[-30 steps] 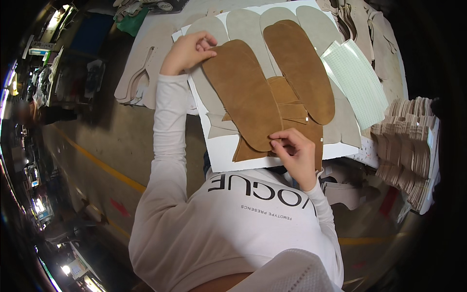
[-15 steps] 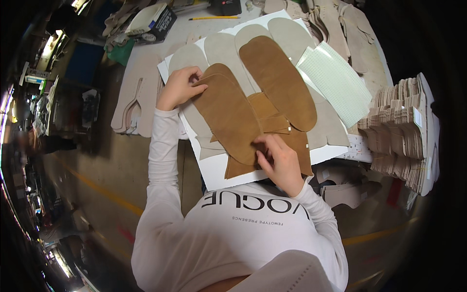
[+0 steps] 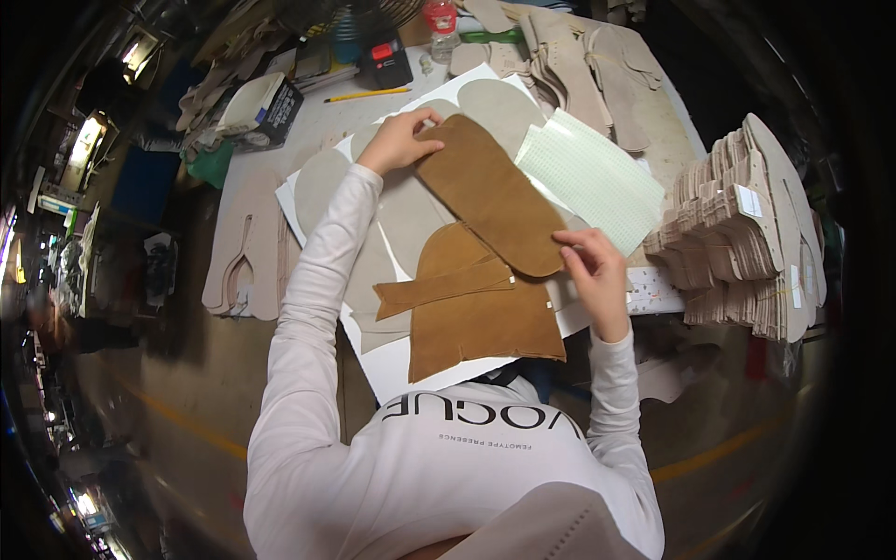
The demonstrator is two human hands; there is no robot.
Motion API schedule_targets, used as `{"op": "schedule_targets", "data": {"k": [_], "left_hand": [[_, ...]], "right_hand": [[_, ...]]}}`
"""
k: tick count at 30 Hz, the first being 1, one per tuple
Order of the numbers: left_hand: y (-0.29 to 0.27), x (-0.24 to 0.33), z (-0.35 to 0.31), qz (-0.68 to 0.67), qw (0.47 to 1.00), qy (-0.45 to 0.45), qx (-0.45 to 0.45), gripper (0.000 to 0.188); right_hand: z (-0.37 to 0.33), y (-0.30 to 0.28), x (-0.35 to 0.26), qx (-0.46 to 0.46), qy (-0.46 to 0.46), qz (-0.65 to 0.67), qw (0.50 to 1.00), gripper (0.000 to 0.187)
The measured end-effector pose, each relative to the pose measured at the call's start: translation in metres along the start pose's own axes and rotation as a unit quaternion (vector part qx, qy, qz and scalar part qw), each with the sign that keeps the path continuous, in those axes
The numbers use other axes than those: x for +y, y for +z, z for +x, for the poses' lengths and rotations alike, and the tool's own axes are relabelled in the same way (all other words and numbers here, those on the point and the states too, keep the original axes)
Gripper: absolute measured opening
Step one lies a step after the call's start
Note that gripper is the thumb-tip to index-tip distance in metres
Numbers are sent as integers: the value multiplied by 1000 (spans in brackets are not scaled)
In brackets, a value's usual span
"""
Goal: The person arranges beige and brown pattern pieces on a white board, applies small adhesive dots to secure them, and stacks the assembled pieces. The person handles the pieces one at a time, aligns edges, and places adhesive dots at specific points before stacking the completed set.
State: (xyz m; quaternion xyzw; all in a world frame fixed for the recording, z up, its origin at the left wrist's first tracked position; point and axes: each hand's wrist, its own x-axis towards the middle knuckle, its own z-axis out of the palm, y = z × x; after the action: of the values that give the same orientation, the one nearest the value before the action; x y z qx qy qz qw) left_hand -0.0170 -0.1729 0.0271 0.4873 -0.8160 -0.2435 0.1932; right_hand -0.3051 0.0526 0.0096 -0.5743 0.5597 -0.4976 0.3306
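Note:
A long brown leather piece with rounded ends [image 3: 495,191] lies slantwise in front of me. My left hand [image 3: 406,140] pinches its far left edge between thumb and fingers. At its near right end, my right hand [image 3: 595,275] is closed on the rim with thumb and fingertips. Just below it lie brown leather strips [image 3: 439,285], crossing a wide brown leather piece [image 3: 485,327] with a curved top. Grey rounded shapes [image 3: 406,219] show beneath, on a white sheet [image 3: 378,359]. Whether a second rounded piece lies under the held one cannot be seen.
A pale green gridded sheet [image 3: 593,173] lies right of the leather. Tall stacks of beige cut pieces [image 3: 737,233] stand at the right, more beige pieces [image 3: 245,257] at the left. Further back are a yellow pencil [image 3: 367,94], a box [image 3: 259,110] and a bottle [image 3: 441,33].
Both hands have carried the left rounded leather piece away to the right, where the other rounded piece lay. The strips and wide piece beneath are now uncovered. My view has shifted slightly.

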Motion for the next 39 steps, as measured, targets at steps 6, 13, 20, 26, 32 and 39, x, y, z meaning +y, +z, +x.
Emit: {"op": "schedule_targets", "data": {"k": [6,13,20,26,32,39], "left_hand": [[9,14,-11,91,990,20,102,39],[16,54,-13,-44,980,124,153,31],[36,69,9,-74,991,99,51,28],[74,81,38,-143,964,185,123,40],[71,94,33,-268,950,131,88,34],[36,98,1,-648,742,-39,-169,46]], "right_hand": [[3,-5,1,-79,-48,-187,978,19],[94,-54,-1,49,-141,-378,914,55],[115,-56,17,-34,-19,-359,932,44],[122,-58,32,127,-120,-326,929,34],[125,-67,24,133,-106,-374,912,20],[100,-43,2,220,-464,-354,782,31]]}}
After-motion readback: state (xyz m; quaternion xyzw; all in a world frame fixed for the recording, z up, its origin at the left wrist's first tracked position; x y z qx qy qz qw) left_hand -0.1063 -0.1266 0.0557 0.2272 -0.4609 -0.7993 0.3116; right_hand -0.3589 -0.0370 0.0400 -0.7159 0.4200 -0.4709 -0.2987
